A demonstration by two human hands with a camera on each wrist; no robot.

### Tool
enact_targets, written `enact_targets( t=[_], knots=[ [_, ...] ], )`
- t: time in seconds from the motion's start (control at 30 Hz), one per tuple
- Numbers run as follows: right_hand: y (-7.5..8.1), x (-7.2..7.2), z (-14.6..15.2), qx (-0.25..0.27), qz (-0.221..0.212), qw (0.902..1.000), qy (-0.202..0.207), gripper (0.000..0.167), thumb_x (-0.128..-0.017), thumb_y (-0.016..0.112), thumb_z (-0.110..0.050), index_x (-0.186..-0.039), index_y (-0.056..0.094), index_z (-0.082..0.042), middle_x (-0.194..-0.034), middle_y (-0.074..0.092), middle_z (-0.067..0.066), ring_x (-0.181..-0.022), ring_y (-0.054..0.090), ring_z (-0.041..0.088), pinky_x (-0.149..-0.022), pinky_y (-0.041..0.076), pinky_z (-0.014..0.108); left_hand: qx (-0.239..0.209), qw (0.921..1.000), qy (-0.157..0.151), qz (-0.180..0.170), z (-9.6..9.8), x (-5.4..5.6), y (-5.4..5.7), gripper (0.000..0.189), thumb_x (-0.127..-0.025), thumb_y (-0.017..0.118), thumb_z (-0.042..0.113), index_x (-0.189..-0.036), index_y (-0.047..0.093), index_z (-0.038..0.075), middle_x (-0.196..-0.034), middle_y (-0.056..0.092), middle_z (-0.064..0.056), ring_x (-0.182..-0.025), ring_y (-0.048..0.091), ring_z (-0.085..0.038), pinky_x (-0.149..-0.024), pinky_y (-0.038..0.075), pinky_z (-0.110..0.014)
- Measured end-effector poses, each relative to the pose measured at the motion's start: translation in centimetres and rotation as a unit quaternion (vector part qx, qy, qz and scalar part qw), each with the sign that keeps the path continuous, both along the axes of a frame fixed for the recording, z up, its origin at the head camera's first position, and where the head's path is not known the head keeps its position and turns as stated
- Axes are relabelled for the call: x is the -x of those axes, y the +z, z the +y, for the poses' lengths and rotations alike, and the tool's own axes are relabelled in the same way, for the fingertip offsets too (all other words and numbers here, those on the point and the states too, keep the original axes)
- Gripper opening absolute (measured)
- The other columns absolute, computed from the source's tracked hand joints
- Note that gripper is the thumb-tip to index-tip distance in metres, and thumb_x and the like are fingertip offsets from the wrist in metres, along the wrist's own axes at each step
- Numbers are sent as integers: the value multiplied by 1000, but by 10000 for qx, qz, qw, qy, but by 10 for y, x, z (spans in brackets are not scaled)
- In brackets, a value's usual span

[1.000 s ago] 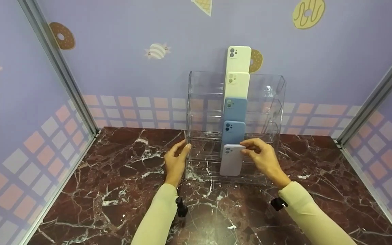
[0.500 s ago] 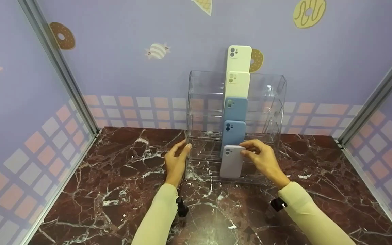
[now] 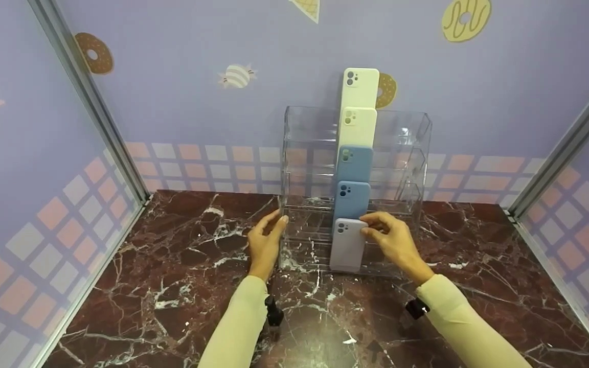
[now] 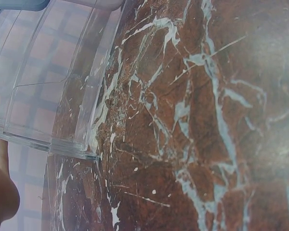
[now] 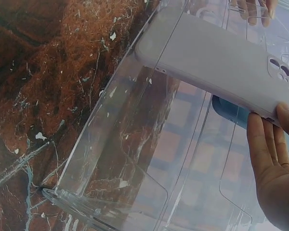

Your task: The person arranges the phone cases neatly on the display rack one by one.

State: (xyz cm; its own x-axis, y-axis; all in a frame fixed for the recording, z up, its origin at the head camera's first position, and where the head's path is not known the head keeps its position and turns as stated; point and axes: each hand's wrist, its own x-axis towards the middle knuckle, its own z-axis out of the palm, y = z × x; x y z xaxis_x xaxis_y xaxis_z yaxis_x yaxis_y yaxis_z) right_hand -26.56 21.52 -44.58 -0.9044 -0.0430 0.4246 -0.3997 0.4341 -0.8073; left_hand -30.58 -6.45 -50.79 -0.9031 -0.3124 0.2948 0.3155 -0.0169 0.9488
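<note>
A pale lilac phone case (image 3: 347,248) stands in the lowest front tier of a clear acrylic display rack (image 3: 397,122). My right hand (image 3: 394,240) pinches its upper right corner between thumb and fingers, which the right wrist view shows up close on the case's edge. At the rack's left side wall, my left hand (image 3: 266,243) rests with thumb in front and fingers reaching behind. Stepped up behind the lilac case are two blue phone cases, the lower one (image 3: 352,200) and the upper one (image 3: 356,162). Above them rise two cream phone cases (image 3: 359,125).
The rack stands on a dark red marbled tabletop (image 3: 197,306) near the back wall (image 3: 172,92), which carries sweets and tile prints. Side walls with grey metal corner posts (image 3: 95,102) enclose the table left and right.
The lilac case has slid slightly downward in the front tier, with my right hand following it down. My left hand stays at the rack's left side.
</note>
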Motion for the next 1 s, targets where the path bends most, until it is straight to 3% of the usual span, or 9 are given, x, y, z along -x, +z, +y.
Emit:
enact_targets(
  t=[0.13,0.2,0.37,0.77,1.0],
  knots=[
    [-20,15,9,-99,196,9997,-46,26,-89,80,8,-114,77,3,-103,74,14,-91,71,29,-80,55,24,47,10000,-57,1,-1,0,-1,31,-98,79,17,-126,77,5,-104,79,-8,-93,71,-15,-82,54,-23],
    [-21,15,9,-172,351,9992,-37,27,-89,81,8,-114,78,1,-101,74,12,-90,71,28,-79,55,24,30,10000,-85,1,-2,0,-1,31,-98,79,18,-127,77,5,-104,79,-8,-94,71,-16,-81,54,-24],
    [-23,14,8,-413,632,9971,-125,32,-88,80,10,-118,77,0,-100,71,11,-89,71,28,-78,55,24,32,10000,-81,-36,-2,0,-2,32,-99,79,20,-127,77,5,-106,78,-8,-95,71,-16,-82,54,-25],
    [-24,9,14,-403,664,9967,-225,35,-89,78,12,-122,76,0,-105,70,12,-92,71,31,-80,57,26,87,9998,-152,47,1,1,-2,32,-98,80,19,-127,77,6,-104,79,-7,-94,72,-18,-81,55,-25],
    [-15,0,23,-492,694,9958,-348,34,-92,77,8,-125,74,1,-108,71,13,-94,70,27,-82,57,25,465,9988,-44,150,-6,-2,-1,31,-98,80,20,-126,78,6,-104,79,-5,-91,72,-17,-77,55,-25]
  ],
)
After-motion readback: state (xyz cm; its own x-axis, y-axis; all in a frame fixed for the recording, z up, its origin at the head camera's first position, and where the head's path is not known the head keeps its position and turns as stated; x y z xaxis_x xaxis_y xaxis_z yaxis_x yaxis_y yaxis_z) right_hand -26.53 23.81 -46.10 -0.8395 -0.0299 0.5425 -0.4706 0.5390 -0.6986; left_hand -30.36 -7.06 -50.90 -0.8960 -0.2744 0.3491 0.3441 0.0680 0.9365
